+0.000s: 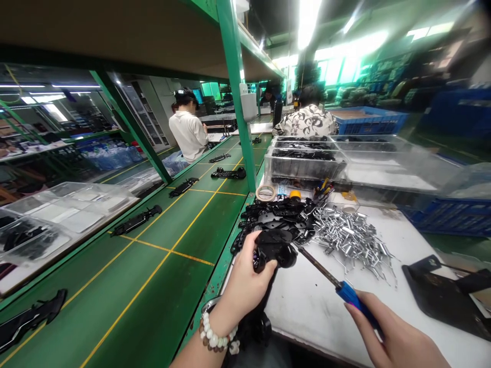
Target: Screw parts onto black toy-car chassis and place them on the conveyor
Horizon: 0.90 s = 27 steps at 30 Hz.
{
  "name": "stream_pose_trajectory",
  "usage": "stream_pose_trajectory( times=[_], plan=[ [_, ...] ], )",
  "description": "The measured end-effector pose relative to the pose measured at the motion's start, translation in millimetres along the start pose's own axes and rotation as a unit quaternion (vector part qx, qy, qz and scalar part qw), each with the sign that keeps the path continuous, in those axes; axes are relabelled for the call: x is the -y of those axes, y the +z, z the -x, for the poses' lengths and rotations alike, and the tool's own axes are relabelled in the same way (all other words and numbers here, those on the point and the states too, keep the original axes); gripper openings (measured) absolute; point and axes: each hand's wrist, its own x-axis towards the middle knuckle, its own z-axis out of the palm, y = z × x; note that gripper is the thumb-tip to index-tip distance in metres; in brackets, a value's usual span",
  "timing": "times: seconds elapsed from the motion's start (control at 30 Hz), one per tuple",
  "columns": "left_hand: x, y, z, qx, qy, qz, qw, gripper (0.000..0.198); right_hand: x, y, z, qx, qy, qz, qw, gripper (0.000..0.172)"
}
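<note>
Evidently both hands are full. The left hand (249,272) has its fingers clamped on a black part (275,241), thumb on the near side; the part is held at the table's left edge, its lower end running down toward six o'clock. The right hand (399,329), at four o'clock from the part, has its fingers closed round the blue handle of a screwdriver (348,294). The shaft slants up toward ten o'clock and ends right by the part; whether the tip touches, I cannot tell. Beads (215,337) circle the left wrist.

From the part, a heap of similar parts (276,212) lies at twelve o'clock, with a tape roll (265,192) just beyond. Loose metal pieces (353,237) spread over the white table (307,314) between two and three, and a black stand (433,294) sits just past three. Clear bins (303,169) stand at one. At nine runs the green belt (153,291), carrying spaced black units (138,221). A person in white (187,134) stands between ten and eleven.
</note>
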Motion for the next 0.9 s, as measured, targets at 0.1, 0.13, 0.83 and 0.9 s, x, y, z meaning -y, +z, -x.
stream_pose_trajectory(
  times=[0.1,0.13,0.83,0.9],
  plan=[
    [0,-1.3,0,0.006,0.000,-0.001,1.000,0.045,-1,0,-1,0.002,-0.005,0.016,1.000,0.029],
    [0,-1.6,0,0.008,0.000,-0.003,1.000,0.045,-1,0,-1,0.001,-0.006,0.017,1.000,0.029],
    [2,-6.9,-2,0.033,-0.004,0.003,0.999,0.047,-16,-5,1,-0.014,-0.022,0.064,0.998,0.037],
    [2,-5.3,-4,0.023,-0.018,0.028,0.999,0.047,-18,-8,3,-0.042,-0.022,0.073,0.996,0.038]
  ],
)
